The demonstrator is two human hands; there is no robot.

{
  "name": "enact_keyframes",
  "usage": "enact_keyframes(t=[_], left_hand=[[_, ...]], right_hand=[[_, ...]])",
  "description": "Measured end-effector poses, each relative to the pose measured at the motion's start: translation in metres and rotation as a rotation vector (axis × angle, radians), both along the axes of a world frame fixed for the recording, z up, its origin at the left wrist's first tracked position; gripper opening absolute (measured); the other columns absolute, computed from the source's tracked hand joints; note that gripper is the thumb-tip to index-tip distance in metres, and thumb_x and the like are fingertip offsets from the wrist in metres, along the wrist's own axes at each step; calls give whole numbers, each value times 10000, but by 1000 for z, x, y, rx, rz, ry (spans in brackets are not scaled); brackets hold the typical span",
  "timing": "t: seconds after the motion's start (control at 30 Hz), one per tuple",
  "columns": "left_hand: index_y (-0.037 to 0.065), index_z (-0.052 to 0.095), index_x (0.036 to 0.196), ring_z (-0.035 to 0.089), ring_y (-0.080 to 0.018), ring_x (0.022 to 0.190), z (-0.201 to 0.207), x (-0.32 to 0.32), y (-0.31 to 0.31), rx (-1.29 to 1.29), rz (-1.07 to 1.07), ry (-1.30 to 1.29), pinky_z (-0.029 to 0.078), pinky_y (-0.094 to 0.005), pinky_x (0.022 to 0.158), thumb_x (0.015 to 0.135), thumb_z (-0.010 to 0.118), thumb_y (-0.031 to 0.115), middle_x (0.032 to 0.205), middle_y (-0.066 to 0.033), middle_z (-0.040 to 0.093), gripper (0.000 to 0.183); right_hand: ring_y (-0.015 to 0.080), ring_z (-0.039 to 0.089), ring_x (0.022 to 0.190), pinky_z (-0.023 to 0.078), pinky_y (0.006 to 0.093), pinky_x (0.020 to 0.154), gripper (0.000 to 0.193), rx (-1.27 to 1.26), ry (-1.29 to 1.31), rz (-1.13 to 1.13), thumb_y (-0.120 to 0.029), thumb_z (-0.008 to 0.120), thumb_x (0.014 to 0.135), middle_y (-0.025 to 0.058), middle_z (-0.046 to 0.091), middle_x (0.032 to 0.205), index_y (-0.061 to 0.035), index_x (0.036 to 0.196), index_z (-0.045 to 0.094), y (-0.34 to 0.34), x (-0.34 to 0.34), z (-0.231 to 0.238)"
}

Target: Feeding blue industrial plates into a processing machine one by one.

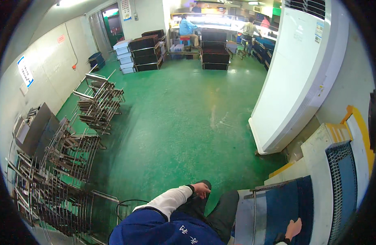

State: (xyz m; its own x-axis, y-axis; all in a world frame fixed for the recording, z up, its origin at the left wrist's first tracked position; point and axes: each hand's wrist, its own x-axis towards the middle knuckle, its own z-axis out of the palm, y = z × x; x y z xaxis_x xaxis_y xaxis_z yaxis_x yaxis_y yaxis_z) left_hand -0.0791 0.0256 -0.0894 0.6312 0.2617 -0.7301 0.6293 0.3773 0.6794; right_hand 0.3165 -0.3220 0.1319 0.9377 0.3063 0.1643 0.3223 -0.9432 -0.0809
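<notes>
My left hand (201,189) rests over my left thigh, near the knee, fingers loosely stretched and nothing visible in them. To my right, my right hand (293,228) is just over a flat dark blue surface (284,204), its fingers slightly bent and apart. No held object shows in it; whether the fingertips touch the blue surface I cannot tell. A thin metal rail (255,216) runs along the near side of that surface, beside my right leg.
Metal racks (73,151) crowd the left side. A tall white cabinet-like unit (294,77) stands at the right, with a blue mesh-edged panel (342,175) nearer. Stacked dark trays (215,51) stand far ahead, people at a lit bench (212,24) beyond. Green floor (175,118) lies between.
</notes>
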Motion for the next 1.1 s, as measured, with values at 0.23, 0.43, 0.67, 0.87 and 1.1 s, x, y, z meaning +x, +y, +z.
enact_keyframes(t=[0.23, 0.43, 0.67, 0.87, 1.1], left_hand=[[62, 536, 1061, 626, -166, 568, -6, 0, 2, 25, -40, 22, 405, -295, 432, 830, 519, 352, 763, -94, 645, 371], [60, 533, 1063, 620, -168, 559, -7, 0, 1, 34, -44, 19, 408, -310, 453, 830, 523, 364, 772, -94, 645, 383], [17, 530, 1033, 619, -192, 569, 3, 1, 0, 7, -13, -5, 477, -305, 468, 836, 534, 317, 757, -132, 630, 359], [-5, 525, 984, 618, -192, 567, 3, -1, -2, -1, 26, -46, 475, -270, 439, 840, 532, 316, 739, -132, 624, 352], [0, 515, 970, 617, -172, 566, 0, 0, 0, 19, 5, -48, 415, -241, 369, 849, 513, 325, 733, -124, 625, 347]], right_hand=[[320, 536, 967, 424, 386, 814, 433, -8, -3, 8, -105, 658, 667, 172, 577, 1023, 11, 1066, 534, 1, 0, 0], [322, 539, 967, 428, 385, 812, 429, 7, 17, -15, -103, 654, 674, 173, 577, 1026, 6, 1071, 533, -1, 8, -5], [311, 560, 928, 441, 383, 776, 471, 10, -60, 30, -119, 692, 656, 171, 586, 998, 2, 1080, 527, -16, 27, -31], [322, 557, 922, 440, 393, 769, 424, 37, -6, 20, -117, 691, 651, 170, 592, 979, -8, 1035, 549, -8, 20, -21], [325, 568, 886, 446, 400, 744, 416, 43, -120, 60, -109, 692, 652, 170, 595, 942, -5, 1029, 551, -18, 27, -34]])
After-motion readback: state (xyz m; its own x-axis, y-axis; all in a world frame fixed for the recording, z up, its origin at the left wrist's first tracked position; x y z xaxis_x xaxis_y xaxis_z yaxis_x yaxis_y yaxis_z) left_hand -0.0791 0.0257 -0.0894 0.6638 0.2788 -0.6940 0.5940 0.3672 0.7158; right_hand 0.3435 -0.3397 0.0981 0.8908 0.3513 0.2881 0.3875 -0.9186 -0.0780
